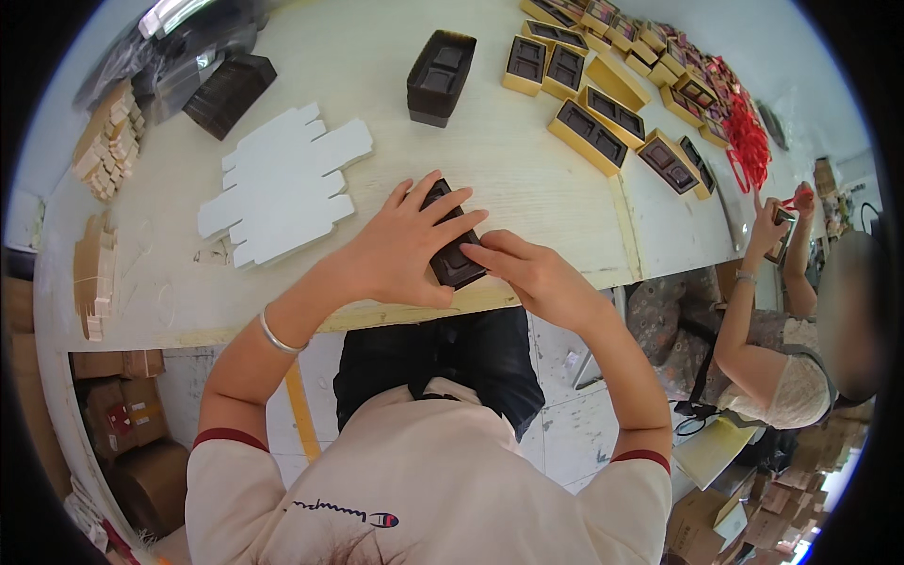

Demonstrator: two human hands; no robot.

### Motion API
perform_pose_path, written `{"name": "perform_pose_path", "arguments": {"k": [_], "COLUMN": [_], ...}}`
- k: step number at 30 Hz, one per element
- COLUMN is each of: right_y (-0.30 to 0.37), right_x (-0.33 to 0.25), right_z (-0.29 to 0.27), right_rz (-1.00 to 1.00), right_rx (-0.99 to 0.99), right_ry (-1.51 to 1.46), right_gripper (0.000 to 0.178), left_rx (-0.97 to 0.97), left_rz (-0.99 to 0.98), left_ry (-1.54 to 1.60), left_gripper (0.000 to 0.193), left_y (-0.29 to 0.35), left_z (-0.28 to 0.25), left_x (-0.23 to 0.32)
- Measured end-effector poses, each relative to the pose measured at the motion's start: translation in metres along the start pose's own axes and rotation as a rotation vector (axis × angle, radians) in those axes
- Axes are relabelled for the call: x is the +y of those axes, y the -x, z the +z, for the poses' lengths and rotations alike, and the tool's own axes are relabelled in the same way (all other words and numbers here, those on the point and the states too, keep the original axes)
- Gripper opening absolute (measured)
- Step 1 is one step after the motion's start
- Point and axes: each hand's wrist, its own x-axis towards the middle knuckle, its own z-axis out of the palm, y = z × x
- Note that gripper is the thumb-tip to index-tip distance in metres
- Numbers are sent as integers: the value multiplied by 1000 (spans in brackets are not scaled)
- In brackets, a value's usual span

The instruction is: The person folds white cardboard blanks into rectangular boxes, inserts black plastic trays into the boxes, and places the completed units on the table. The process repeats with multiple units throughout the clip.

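Note:
A black plastic tray (458, 265) with moulded compartments lies at the table's near edge, in front of my body. My left hand (400, 240) rests across it, its fingers stretched out and spread over the top and its thumb by the near end. At the right side of the tray, my right hand (529, 271) has its thumb and bent fingers pinched at the edge. My palm and fingers cover part of the tray, and its underside is hidden. A stack of similar black trays (439, 80) stands farther back.
Flat white card blanks (278, 184) lie to the left, near a dark block (231, 94). Gold boxes with black inserts (589, 137) and red ribbons (746, 132) spread over the far right. A co-worker's hands (767, 226) hold a small box with red ribbon at the right.

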Motion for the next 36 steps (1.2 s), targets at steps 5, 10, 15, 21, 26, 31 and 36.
{"name": "perform_pose_path", "arguments": {"k": [5, 10, 15, 21, 26, 31, 36], "right_y": [-5, -8, -6, -8, -16, -17, -11], "right_x": [8, 14, 6, 8, 8, 4, 10], "right_z": [0, 3, 4, 5, 7, 11, 20], "right_rz": [-46, -131, -186, -70, -2, 11, -229], "right_rx": [-83, -73, -10, -93, -107, -84, -7], "right_ry": [66, 127, 207, 38, -210, -84, 143], "right_gripper": [44, 44, 43, 37, 29, 18, 18], "left_rx": [0, 21, 2, -101, -105, -135, -118], "left_rz": [78, 112, 127, 125, 198, 189, 197], "left_ry": [44, 99, 87, 115, 240, 289, 231], "left_gripper": [85, 82, 75, 75, 71, 69, 69], "left_y": [-1, -1, 1, -2, -2, -2, -3], "left_z": [0, 0, 0, -10, -8, -7, -8], "left_x": [-11, -17, -19, -21, -34, -40, -37]}}
